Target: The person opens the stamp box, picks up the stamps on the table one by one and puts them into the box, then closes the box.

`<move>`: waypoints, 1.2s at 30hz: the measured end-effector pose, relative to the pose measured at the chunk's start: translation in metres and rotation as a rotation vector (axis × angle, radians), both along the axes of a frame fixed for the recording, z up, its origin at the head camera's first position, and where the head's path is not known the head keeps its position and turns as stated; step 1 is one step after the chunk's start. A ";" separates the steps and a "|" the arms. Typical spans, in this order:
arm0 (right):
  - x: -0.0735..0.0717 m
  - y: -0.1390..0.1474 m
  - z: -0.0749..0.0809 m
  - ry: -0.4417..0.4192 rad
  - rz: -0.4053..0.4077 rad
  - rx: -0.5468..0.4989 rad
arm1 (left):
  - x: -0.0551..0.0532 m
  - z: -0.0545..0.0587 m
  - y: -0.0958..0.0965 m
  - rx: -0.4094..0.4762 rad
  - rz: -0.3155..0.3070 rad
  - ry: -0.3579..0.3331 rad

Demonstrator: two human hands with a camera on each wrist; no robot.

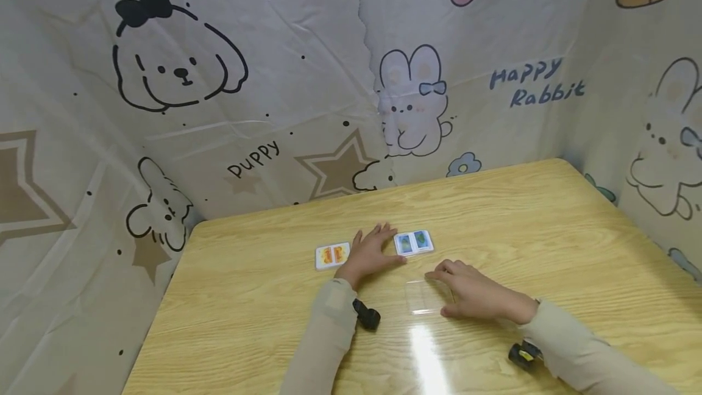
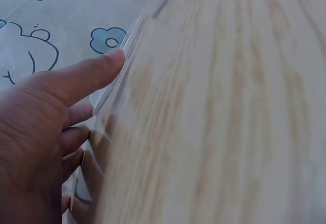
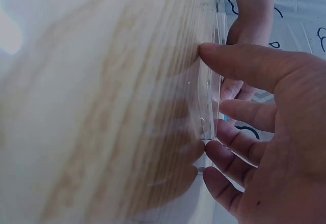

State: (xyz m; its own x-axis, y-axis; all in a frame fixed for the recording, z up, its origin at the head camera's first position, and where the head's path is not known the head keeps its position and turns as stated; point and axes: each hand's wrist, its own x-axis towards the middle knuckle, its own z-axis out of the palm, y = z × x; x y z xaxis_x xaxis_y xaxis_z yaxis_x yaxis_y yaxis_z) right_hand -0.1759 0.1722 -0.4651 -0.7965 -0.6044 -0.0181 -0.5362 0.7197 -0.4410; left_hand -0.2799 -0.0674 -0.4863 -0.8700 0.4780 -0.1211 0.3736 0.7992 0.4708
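A stack of cards with a blue double picture (image 1: pixel 414 242) lies on the table. My left hand (image 1: pixel 373 253) is spread at its left side, with the thumb along the near edge. The left wrist view shows the thumb (image 2: pixel 97 74) at the rim of the stack and the other fingers partly hidden behind. Nearer to me sits a clear, shallow plastic case (image 1: pixel 422 297), empty as far as I can see. My right hand (image 1: pixel 474 291) is at the case's right side, thumb and forefinger apart. In the right wrist view, its loosely bent fingers (image 3: pixel 239 155) are beside the clear case (image 3: pixel 206 96).
Another card stack, with an orange picture (image 1: pixel 332 255), lies left of my left hand. The wood-grain table (image 1: pixel 247 322) has its far edge against a printed cloth (image 1: pixel 307 78). Small black devices (image 1: pixel 366 316) are on both wrists.
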 end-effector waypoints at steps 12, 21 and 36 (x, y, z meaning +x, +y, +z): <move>-0.015 0.004 -0.001 0.012 -0.007 -0.033 | -0.001 0.001 0.000 0.002 0.025 -0.001; -0.046 0.005 0.009 0.016 -0.069 -0.079 | -0.003 0.002 -0.001 0.007 0.040 -0.023; -0.084 0.000 0.008 -0.015 -0.084 -0.118 | -0.001 0.005 0.001 0.031 0.044 -0.064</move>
